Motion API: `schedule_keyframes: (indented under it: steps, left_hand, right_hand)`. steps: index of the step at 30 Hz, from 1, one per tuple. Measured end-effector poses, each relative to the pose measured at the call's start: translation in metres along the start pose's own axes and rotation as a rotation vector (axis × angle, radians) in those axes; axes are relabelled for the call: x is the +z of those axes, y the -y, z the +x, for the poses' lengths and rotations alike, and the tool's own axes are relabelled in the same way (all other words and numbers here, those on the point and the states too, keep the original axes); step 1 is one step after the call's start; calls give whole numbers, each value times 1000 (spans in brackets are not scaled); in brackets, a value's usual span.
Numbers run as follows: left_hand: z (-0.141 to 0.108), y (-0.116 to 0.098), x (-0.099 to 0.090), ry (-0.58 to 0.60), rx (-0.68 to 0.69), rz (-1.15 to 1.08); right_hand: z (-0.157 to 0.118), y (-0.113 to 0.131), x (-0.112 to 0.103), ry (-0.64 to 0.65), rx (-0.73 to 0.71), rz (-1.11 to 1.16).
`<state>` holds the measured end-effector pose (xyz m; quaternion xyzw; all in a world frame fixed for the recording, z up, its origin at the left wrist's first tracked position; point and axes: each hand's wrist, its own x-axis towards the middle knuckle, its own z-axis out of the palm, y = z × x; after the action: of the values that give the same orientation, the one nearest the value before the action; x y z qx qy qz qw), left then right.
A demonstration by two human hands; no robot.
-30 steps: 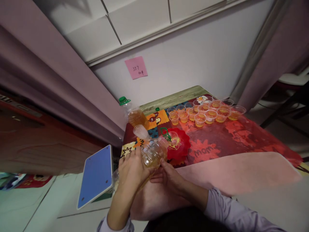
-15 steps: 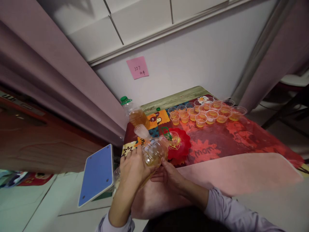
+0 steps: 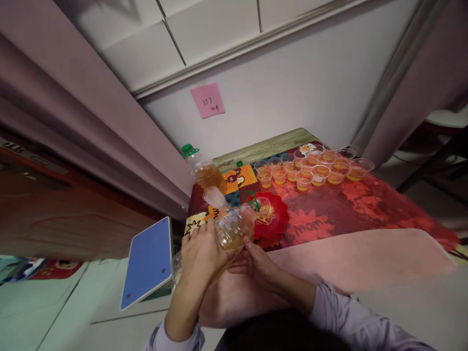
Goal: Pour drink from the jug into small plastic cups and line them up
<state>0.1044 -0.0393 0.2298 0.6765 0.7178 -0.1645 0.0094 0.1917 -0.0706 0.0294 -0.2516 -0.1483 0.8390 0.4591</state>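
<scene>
A large clear plastic bottle point(image 3: 234, 228) of yellowish liquid lies tilted between my hands, its mouth pointing right. My left hand point(image 3: 204, 251) wraps around it from the left, and my right hand point(image 3: 254, 261) grips its lower side. A green carry ring point(image 3: 252, 199) hangs at the bottle's neck. Just beyond the mouth, a clear plastic cup point(image 3: 263, 208) sits in a red scalloped plate point(image 3: 280, 222). Whether liquid is flowing into the cup, I cannot tell. Behind the bottle lean stacked clear cups point(image 3: 215, 196).
Several clear cups point(image 3: 314, 171) with amber liquid stand grouped at the table's back right. A second bottle point(image 3: 210, 176) with a green cap stands back left, near a loose green cap point(image 3: 239, 164). A blue board point(image 3: 148, 263) is left of the table. Curtains hang at both sides.
Almost nothing differs. The view has shifted very slightly, and both hands keep the same hold on the tilted bottle.
</scene>
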Motion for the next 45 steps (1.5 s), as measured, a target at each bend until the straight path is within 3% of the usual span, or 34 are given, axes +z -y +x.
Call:
schedule_keyframes:
  steps: [27,45]
  left_hand:
    - [1,6,6,-31,-5,-34]
    - [-1,3,3,16,-6,-30]
  right_hand:
    - [0,0,4,-2,3,-11]
    - [-1,-1,1,-22,15,-9]
